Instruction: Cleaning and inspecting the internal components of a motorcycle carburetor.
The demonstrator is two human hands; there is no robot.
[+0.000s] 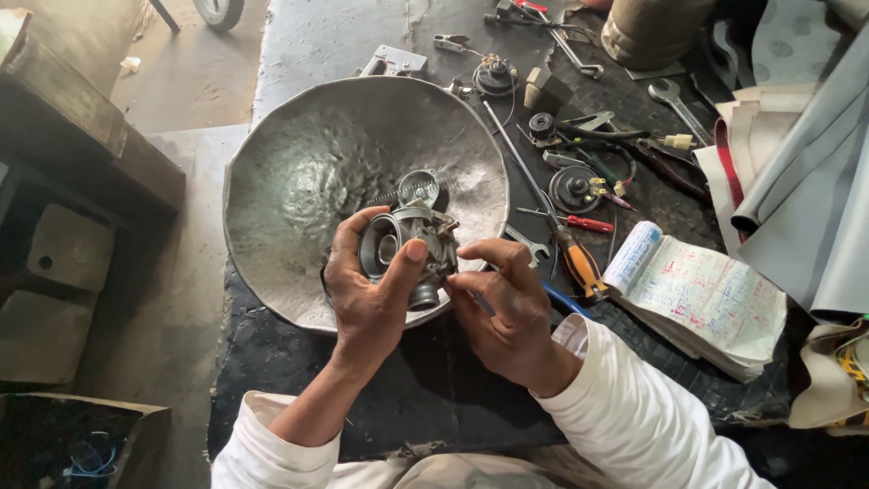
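- Small grey metal carburettor-type part w/ round openings, held up over near rim of big hammered metal bowl, approx. centre of view.
- Left hand wrapped round part from left & below; fingers curled over top, thumb pressed on front – firm grip.
- Right hand just beside part on right; fingers pinched shut on thin blue-handled tool, tip aimed at part's lower right side; exact contact pt hidden by fingers.
- Inside bowl, just behind part: small round metal cap & coiled spring, lying loose.
- Bowl sits on dark table, partly overhanging left edge.
- Right of bowl: orange-handled screwdriver, long shaft pointing up-left; small red-handled tool; open-end spanner.
- Further right: open notebook w/ handwritten pages.
- Far side of table: black round parts w/ wires, pliers, another spanner.
- Far right: folded grey & cream sheets.
- White sleeves on both arms.
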